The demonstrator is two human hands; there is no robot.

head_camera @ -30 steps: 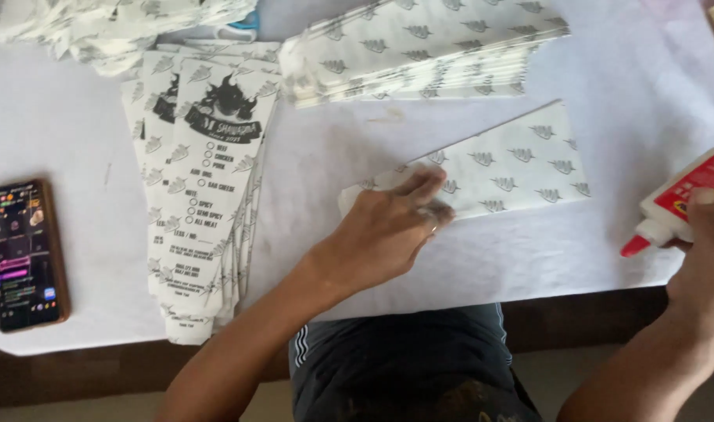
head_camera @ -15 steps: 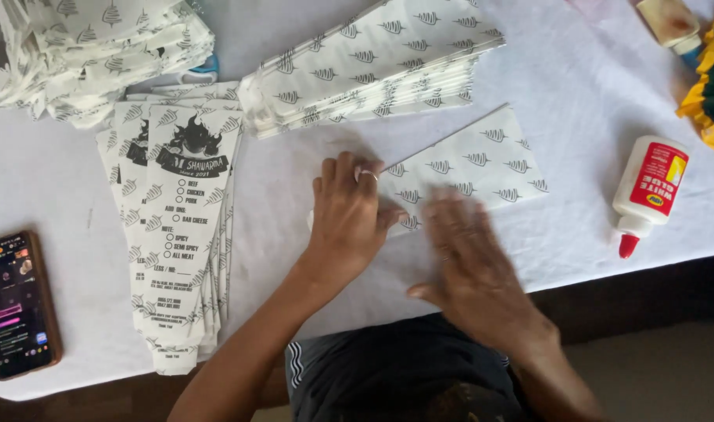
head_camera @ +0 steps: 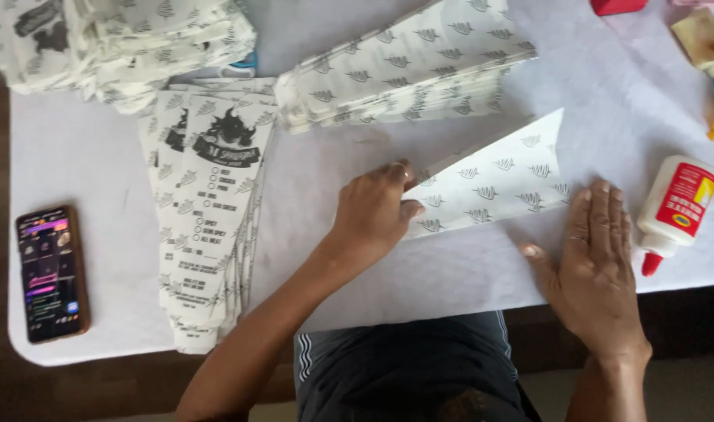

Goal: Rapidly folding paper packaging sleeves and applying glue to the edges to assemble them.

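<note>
The left hand (head_camera: 372, 215) presses its fingers together on the printed paper cone (head_camera: 493, 184). The right hand (head_camera: 595, 270) lies flat on the white surface (head_camera: 450, 273), fingers together, near the glue bottle (head_camera: 677, 209).

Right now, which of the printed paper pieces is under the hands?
The single folded paper piece lying alone mid-table: left hand presses its narrow end, right hand lies flat beside it. The others sit stacked.

White-covered table (head_camera: 450, 273), dark floor (head_camera: 99, 391) — perhaps wood
</note>
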